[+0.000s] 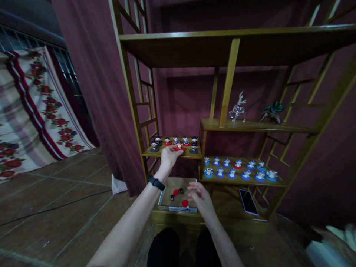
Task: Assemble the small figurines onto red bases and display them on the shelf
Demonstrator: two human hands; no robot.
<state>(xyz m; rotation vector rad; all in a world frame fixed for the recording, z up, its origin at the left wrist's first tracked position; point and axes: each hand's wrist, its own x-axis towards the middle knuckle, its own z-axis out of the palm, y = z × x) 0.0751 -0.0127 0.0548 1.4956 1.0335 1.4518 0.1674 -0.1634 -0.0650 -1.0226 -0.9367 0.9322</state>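
My left hand (169,157), with a black band on its wrist, is closed on a small figurine (179,145) with a black hat and red base at the front edge of the upper left shelf (150,151). Several similar figurines stand around it, among them a dark-based one (194,148) to the right and another dark-based one (154,146) to the left. Over the right side of a shallow cardboard box (179,182), my right hand (198,194) hovers with its fingers apart and nothing in them. Inside the box lie red discs (185,203) and small dark pieces (172,197).
Two rows of blue and purple figurines (231,173) stand on the lower right shelf. Above them are a clear deer ornament (238,107) and a dark green ornament (272,112). A phone (249,202) lies on the bottom board. Wooden posts (229,81) divide the shelving.
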